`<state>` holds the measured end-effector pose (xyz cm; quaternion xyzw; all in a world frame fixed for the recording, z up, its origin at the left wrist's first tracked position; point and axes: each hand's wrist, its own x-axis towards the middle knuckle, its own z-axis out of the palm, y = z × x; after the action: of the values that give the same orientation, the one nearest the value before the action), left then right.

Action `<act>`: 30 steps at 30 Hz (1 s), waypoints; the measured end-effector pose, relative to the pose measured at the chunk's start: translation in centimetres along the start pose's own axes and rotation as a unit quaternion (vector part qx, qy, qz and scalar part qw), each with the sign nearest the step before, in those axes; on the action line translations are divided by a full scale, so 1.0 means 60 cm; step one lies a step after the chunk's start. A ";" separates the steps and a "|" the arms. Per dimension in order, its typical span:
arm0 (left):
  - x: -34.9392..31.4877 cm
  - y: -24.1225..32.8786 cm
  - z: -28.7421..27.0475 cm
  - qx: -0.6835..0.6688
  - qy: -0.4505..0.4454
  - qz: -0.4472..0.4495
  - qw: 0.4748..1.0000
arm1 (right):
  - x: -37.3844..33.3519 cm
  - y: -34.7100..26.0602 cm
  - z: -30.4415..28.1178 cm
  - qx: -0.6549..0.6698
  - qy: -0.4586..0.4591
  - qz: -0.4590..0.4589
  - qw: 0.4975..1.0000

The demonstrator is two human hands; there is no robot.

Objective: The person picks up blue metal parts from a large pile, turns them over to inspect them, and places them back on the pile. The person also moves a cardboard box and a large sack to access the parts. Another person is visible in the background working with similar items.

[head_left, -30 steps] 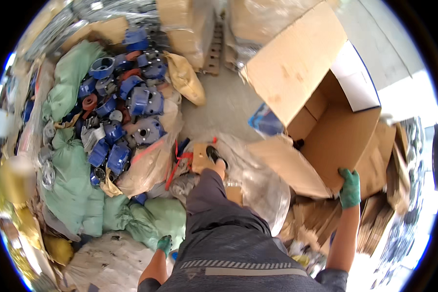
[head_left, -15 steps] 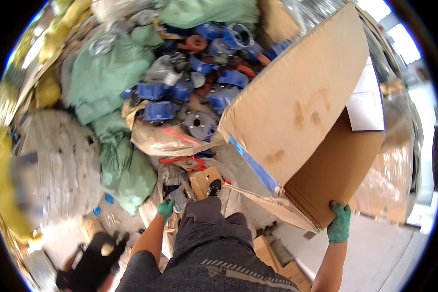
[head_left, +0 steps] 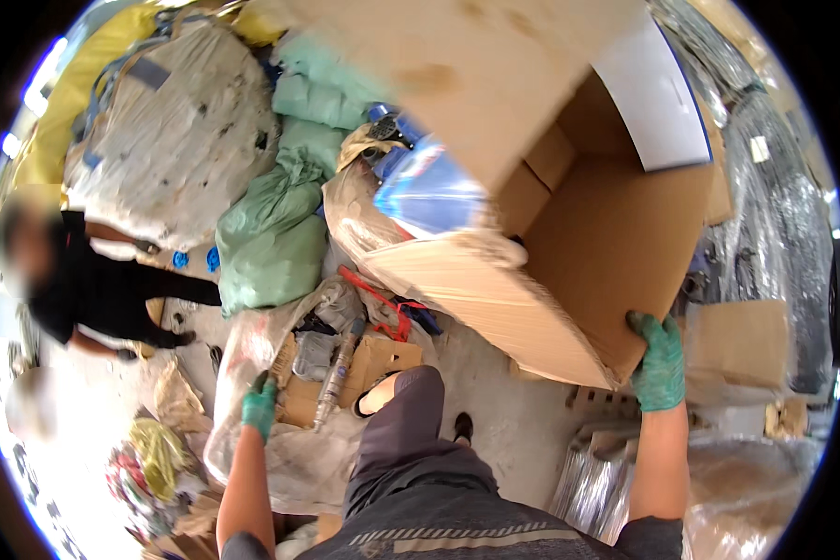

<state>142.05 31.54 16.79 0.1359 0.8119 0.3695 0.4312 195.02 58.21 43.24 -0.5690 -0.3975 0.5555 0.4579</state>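
Observation:
My right hand, in a green glove, grips the lower edge of a large open cardboard box. The thumb is on the brown inner face; the fingers behind it are hidden. The box is tilted with its opening toward me, and a white sheet covers one upper flap. A long torn flap hangs on its near left side. My left hand, also green-gloved, is low at my left, fingers loosely extended with nothing visible in them. It is over clear plastic sheeting, beside flattened cardboard and a wrapped tube.
Green sacks and a big grey-white bundle are piled ahead on the left. A person in black stands at the far left. Plastic-wrapped stacks line the right side. Blue parts show partly behind the box.
My view has turned to the left, and the box now hides most of the blue parts. My right hand keeps its grip on the box. The left hand has moved outward from my leg.

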 end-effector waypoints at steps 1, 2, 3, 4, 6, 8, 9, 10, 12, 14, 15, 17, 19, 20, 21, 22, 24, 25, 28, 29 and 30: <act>-0.016 -0.044 0.009 -0.043 0.030 0.051 0.997 | 0.016 0.030 0.010 -0.020 -0.023 -0.039 0.999; -0.048 -0.069 0.026 -0.084 0.017 0.100 0.991 | 0.025 0.065 0.008 -0.039 -0.039 -0.073 0.996; -0.110 -0.075 0.056 -0.123 -0.010 0.169 0.978 | 0.035 0.099 -0.002 -0.044 -0.092 -0.085 0.991; -0.154 -0.072 0.105 -0.142 -0.011 0.200 0.969 | 0.051 0.135 -0.013 -0.048 -0.142 -0.097 0.984; -0.237 -0.081 0.177 -0.175 -0.024 0.222 0.959 | 0.075 0.208 -0.014 -0.099 -0.201 -0.202 0.953; -0.285 -0.086 0.233 -0.188 -0.051 0.219 0.956 | 0.066 0.224 0.029 -0.084 -0.229 -0.173 0.954; -0.290 -0.108 0.253 -0.184 -0.062 0.211 0.958 | 0.053 0.229 0.049 -0.076 -0.242 -0.156 0.955; -0.293 -0.136 0.274 -0.142 -0.080 0.225 0.961 | 0.071 0.258 0.045 -0.133 -0.261 -0.280 0.914; -0.321 -0.188 0.301 -0.200 -0.049 0.138 0.969 | 0.028 0.243 0.084 -0.030 -0.315 -0.182 0.931; -0.349 -0.257 0.316 -0.213 -0.027 0.070 0.974 | 0.032 0.267 0.103 -0.044 -0.352 -0.249 0.901; -0.342 -0.321 0.316 -0.149 0.000 0.059 0.987 | 0.069 0.298 0.119 -0.102 -0.363 -0.372 0.848; -0.356 -0.415 0.327 -0.112 0.018 0.015 0.993 | 0.098 0.332 0.143 -0.172 -0.374 -0.494 0.765; -0.393 -0.483 0.329 -0.114 0.025 -0.063 0.991 | 0.057 0.308 0.184 -0.144 -0.430 -0.314 0.834; -0.413 -0.523 0.332 -0.107 0.039 -0.070 0.991 | 0.013 0.279 0.207 -0.084 -0.421 -0.113 0.896; -0.421 -0.551 0.338 -0.096 0.042 -0.069 0.992 | 0.025 0.309 0.219 -0.100 -0.445 -0.174 0.873; -0.436 -0.567 0.347 -0.081 0.052 -0.077 0.992 | 0.038 0.334 0.237 -0.114 -0.467 -0.233 0.845; -0.469 -0.610 0.366 -0.124 0.072 -0.127 0.982 | 0.027 0.378 0.253 -0.221 -0.488 -0.315 0.784; -0.479 -0.630 0.371 -0.130 0.071 -0.148 0.978 | 0.009 0.389 0.261 -0.266 -0.493 -0.357 0.747; -0.496 -0.600 0.392 -0.141 0.048 -0.142 0.979 | -0.011 0.521 0.292 -0.415 -0.469 -0.419 0.658; -0.499 -0.563 0.395 -0.157 0.038 -0.141 0.977 | -0.028 0.574 0.311 -0.425 -0.473 -0.401 0.659; -0.489 -0.554 0.399 -0.142 0.031 -0.092 0.985 | -0.045 0.624 0.328 -0.437 -0.473 -0.384 0.661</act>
<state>181.82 4.39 2.04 -0.0137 0.7730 0.4436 0.4533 173.09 47.26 8.67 -0.1610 -0.9410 0.2870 0.0789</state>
